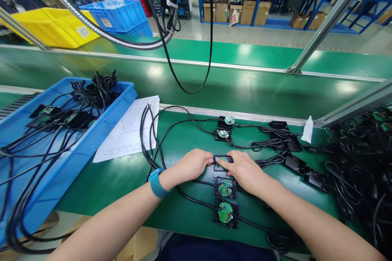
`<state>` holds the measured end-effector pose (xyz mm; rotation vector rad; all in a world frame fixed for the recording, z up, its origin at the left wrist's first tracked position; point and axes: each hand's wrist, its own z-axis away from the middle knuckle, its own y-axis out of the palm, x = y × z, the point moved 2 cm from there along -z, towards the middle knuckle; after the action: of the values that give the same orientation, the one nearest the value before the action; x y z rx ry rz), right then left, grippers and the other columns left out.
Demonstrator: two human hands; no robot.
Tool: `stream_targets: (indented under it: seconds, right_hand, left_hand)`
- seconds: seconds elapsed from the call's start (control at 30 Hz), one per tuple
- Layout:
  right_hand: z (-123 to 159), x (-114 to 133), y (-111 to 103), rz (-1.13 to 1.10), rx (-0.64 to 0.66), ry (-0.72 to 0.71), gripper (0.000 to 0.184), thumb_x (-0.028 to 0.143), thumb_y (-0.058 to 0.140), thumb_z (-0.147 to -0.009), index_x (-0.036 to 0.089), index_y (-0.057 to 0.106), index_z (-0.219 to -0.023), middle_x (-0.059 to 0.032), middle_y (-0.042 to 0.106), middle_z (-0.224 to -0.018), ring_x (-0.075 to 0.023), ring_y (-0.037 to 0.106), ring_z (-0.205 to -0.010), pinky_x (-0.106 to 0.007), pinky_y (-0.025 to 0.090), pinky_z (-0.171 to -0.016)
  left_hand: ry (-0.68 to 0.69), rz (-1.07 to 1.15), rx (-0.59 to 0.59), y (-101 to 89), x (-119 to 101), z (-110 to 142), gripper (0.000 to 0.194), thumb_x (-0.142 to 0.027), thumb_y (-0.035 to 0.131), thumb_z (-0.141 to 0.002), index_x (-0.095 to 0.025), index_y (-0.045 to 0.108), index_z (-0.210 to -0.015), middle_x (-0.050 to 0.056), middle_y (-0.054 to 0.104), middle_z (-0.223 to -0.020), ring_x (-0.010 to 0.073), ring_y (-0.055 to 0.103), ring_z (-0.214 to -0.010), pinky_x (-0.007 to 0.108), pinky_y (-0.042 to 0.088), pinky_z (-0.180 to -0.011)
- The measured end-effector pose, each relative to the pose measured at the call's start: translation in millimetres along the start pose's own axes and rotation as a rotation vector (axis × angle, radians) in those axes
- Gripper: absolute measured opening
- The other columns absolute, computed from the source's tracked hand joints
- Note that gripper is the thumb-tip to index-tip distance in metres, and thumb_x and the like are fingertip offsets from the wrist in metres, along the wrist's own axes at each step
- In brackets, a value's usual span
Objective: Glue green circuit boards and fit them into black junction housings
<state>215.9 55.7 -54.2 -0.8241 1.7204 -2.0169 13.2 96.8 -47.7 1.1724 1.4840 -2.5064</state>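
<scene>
My left hand [196, 164], with a teal band on its wrist, is closed in a pinch at the left end of a small black housing [223, 168], where the black cable enters. Its fingertips hide most of that spot. My right hand [246, 171] grips the same housing from the right, and a finger lies over the green circuit board inside. Nearer to me are a second open housing [217, 191] and a third [218, 217], both with round green boards and coloured wires. Beyond my hands, two more open housings [219, 124] hold boards with silvery parts.
A blue tray [52, 171] of cabled housings stands left, beside printed sheets [122, 132]. Black cables [346, 171] pile up on the right, near closed black housings [294, 164] and a white tube [307, 129]. A black cable loop [196, 91] hangs over the bench.
</scene>
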Motion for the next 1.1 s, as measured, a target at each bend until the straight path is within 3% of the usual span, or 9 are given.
stream_targets:
  seconds: [0.2, 0.43, 0.67, 0.77, 0.87, 1.1]
  right_hand:
    - [1, 2, 1, -0.01, 0.011, -0.036, 0.054, 0.023, 0.067, -0.092, 0.034, 0.053, -0.143, -0.011, 0.059, -0.11, -0.024, 0.054, -0.097, -0.035, 0.041, -0.079]
    - [1, 1, 2, 0.007, 0.002, -0.056, 0.051, 0.023, 0.067, -0.092, 0.03, 0.056, -0.141, -0.0111, 0.059, -0.107, -0.0242, 0.054, -0.099, -0.036, 0.04, -0.082]
    - [-1, 5, 0, 0.095, 0.026, -0.054, 0.047, 0.024, 0.059, -0.097, 0.031, 0.054, -0.143, -0.01, 0.058, -0.1, -0.0235, 0.054, -0.095, -0.034, 0.037, -0.079]
    - [-3, 8, -3, 0.146, 0.056, -0.038, 0.046, 0.022, 0.056, -0.098, 0.03, 0.055, -0.143, -0.0089, 0.057, -0.096, -0.0236, 0.054, -0.092, -0.034, 0.036, -0.077]
    - [-4, 11, -6, 0.168, 0.075, -0.04, 0.047, 0.022, 0.054, -0.098, 0.029, 0.052, -0.145, -0.0088, 0.056, -0.096, -0.0237, 0.055, -0.091, -0.034, 0.036, -0.076]
    - [-2, 11, -9, 0.183, 0.098, -0.073, 0.044, 0.024, 0.05, -0.1, 0.025, 0.052, -0.145, -0.0098, 0.056, -0.097, -0.0241, 0.055, -0.09, -0.035, 0.036, -0.076]
  left_hand:
    - [0.172, 0.02, 0.105, -9.5, 0, 5, 0.029, -0.022, 0.043, -0.095, -0.019, 0.052, -0.067, -0.002, 0.053, -0.062, 0.0128, 0.043, -0.059, 0.026, 0.03, -0.06]
    - [0.173, 0.16, 0.221, -6.6, 8, -1, 0.026, -0.022, 0.045, -0.092, -0.018, 0.055, -0.069, -0.002, 0.057, -0.066, 0.0125, 0.047, -0.064, 0.024, 0.036, -0.065]
    - [0.09, 0.092, 0.172, -4.2, 9, -4, 0.027, -0.025, 0.049, -0.091, -0.019, 0.053, -0.065, -0.002, 0.055, -0.06, 0.0131, 0.045, -0.058, 0.025, 0.033, -0.06]
    - [0.023, 0.167, 0.026, 0.1, 8, 5, 0.016, -0.024, 0.053, -0.09, -0.02, 0.056, -0.075, -0.003, 0.059, -0.064, 0.0137, 0.051, -0.062, 0.024, 0.037, -0.063]
    - [0.068, 0.115, -0.101, 6.2, 5, 15, 0.014, -0.023, 0.05, -0.093, -0.02, 0.059, -0.082, 0.0, 0.064, -0.076, 0.0151, 0.057, -0.071, 0.025, 0.039, -0.069]
    - [0.042, -0.222, -0.018, 8.7, -3, 11, 0.023, -0.02, 0.046, -0.096, -0.021, 0.062, -0.079, 0.004, 0.07, -0.076, 0.0193, 0.063, -0.071, 0.027, 0.037, -0.062]
